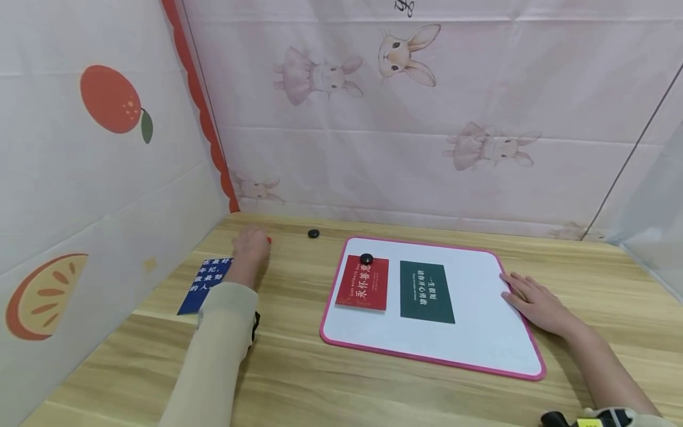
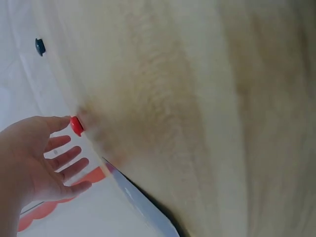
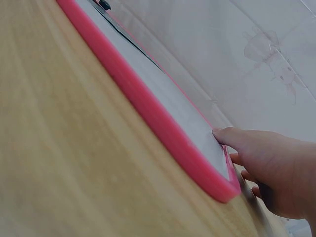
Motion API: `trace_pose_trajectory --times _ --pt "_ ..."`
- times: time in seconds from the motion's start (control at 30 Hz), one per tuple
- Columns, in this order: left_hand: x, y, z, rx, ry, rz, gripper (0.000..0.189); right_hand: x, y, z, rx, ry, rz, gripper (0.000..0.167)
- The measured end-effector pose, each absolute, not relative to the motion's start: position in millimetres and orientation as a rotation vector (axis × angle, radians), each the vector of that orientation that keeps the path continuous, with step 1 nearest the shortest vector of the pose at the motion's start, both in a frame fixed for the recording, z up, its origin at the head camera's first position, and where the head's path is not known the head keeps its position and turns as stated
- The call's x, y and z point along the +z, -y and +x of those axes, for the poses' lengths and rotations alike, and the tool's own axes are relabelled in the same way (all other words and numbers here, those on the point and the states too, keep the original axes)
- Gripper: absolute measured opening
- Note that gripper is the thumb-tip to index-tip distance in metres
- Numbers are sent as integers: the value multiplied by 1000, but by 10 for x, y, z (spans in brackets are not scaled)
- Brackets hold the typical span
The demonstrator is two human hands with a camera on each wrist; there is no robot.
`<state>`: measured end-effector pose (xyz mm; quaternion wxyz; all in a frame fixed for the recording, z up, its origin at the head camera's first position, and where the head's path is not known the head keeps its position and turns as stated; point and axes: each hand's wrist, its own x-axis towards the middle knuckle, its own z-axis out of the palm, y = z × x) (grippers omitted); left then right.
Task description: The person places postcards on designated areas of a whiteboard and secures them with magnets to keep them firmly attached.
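Note:
My left hand (image 1: pixel 251 246) reaches to the table's far left. In the left wrist view its thumb tip is right at a small red round magnet (image 2: pixel 76 126), with the other fingers spread loosely. A blue card (image 1: pixel 203 287) with white writing lies partly hidden under the left forearm. My right hand (image 1: pixel 541 305) holds the right edge of a pink-rimmed whiteboard (image 1: pixel 482 320). The right wrist view shows its thumb on the white face and the other fingers along the outer rim. On the board are a red card (image 1: pixel 363 287), a black magnet (image 1: pixel 366 259) at its top, and a dark green card (image 1: pixel 427 292).
Another black magnet (image 1: pixel 313 233) lies on the wooden table (image 1: pixel 299 367) near its back edge, between the left hand and the board. Printed cloth walls (image 1: pixel 341 172) with rabbits and fruit rise at the back and left.

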<state>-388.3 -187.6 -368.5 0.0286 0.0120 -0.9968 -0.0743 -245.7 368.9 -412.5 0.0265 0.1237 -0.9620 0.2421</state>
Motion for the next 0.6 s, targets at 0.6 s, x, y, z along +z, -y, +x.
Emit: trace_pose_trajectory --times 0.6 --pt "-3713 1822 -3934 -76 3100 13 20 -4109 -3692 -2464 755 2987 377 60"
